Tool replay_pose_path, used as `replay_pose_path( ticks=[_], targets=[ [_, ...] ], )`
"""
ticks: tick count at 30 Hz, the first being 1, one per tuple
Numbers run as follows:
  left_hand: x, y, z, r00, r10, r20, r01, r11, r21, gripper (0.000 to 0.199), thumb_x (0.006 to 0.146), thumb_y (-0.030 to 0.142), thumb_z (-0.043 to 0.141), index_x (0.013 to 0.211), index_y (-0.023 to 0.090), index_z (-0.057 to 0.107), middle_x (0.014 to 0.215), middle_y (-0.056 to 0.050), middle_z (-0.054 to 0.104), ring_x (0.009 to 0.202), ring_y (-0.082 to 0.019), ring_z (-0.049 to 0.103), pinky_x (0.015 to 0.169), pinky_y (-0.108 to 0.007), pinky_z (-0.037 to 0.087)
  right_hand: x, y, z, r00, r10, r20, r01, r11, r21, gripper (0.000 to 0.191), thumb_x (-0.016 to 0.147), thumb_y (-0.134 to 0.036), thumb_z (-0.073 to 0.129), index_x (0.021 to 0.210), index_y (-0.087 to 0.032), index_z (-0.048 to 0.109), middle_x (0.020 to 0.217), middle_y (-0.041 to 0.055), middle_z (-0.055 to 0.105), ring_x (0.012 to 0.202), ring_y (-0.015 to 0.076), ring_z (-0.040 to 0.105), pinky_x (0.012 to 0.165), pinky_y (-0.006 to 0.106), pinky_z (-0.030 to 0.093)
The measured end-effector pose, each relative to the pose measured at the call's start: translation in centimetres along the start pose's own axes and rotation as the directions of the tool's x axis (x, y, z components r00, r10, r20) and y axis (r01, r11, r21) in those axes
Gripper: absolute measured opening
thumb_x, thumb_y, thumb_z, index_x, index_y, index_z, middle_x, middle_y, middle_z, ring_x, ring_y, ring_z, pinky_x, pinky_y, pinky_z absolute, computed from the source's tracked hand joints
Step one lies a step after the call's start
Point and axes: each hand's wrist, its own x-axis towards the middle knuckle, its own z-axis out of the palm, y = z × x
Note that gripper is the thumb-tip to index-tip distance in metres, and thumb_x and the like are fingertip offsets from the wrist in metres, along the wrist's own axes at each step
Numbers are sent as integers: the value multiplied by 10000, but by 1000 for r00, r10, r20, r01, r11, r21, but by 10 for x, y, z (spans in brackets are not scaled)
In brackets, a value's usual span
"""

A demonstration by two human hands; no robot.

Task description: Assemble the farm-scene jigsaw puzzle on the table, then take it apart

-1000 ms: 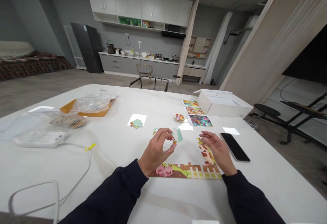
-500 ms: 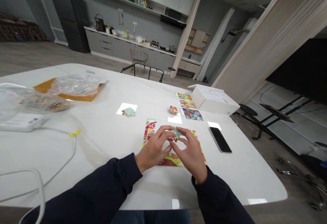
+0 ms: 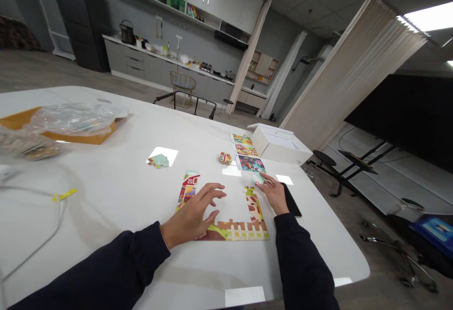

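Observation:
A partly joined jigsaw puzzle (image 3: pixel 244 230) lies before me, its left, bottom and right sides forming a U with white tabletop inside. My left hand (image 3: pixel 189 218) hovers over the puzzle's left side, fingers curved and apart, holding nothing. Beyond the top of the right column, my right hand (image 3: pixel 274 194) pinches a pale green puzzle piece (image 3: pixel 258 178) between thumb and fingers. Farther off is a small stack of puzzle pieces (image 3: pixel 225 158). Loose pale green pieces (image 3: pixel 160 160) lie to the left. My left hand and wrist hide part of the puzzle's lower left corner.
A sheet with printed pictures (image 3: pixel 247 150) lies beside a white box (image 3: pixel 283 146). The black phone (image 3: pixel 291 201) is partly behind my right hand. On the left are a yellow tray (image 3: pixel 102 136) with clear plastic bags and a cable with a yellow tag (image 3: pixel 65 195).
My hands have moved apart. The right one carried the pale green piece away to the right, while the left let go and opened. The view has shifted to the right.

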Motion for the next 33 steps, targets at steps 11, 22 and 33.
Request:
replay_pose_path(
  ticks=[11, 22, 33],
  targets=[
    [-2, -4, 3, 1000, -2, 4, 2, 997, 81, 431, 928, 73, 532, 1315, 263, 521, 1410, -131, 553, 1031, -209, 667, 858, -390, 644, 20, 49, 19, 993, -34, 110, 29, 999, 45, 456, 727, -324, 709, 1168, -207, 712, 1130, 97, 735, 909, 211, 713, 837, 389, 607],
    [-2, -4, 2, 999, -19, 41, 16, 997, 79, 420, 936, 80, 536, 1313, 265, 522, 1425, -118, 532, 1096, -213, 641, 854, -363, 630, 21, 59, 27, 990, -100, 97, 116, 977, -179, 360, 793, -297, 644, 1139, -216, 702, 981, 60, 713, 820, 198, 660, 806, 415, 596],
    [-3, -7, 0, 997, -38, 63, 34, 997, 75, 424, 950, 77, 522, 1328, 267, 496, 1448, -122, 495, 1164, -224, 599, 888, -378, 607, 14, 47, 23, 970, -227, 82, 241, 895, -375, 295, 831, -307, 602, 1074, -214, 740, 1134, 93, 735, 1046, 266, 647, 905, 443, 537]
  ],
)
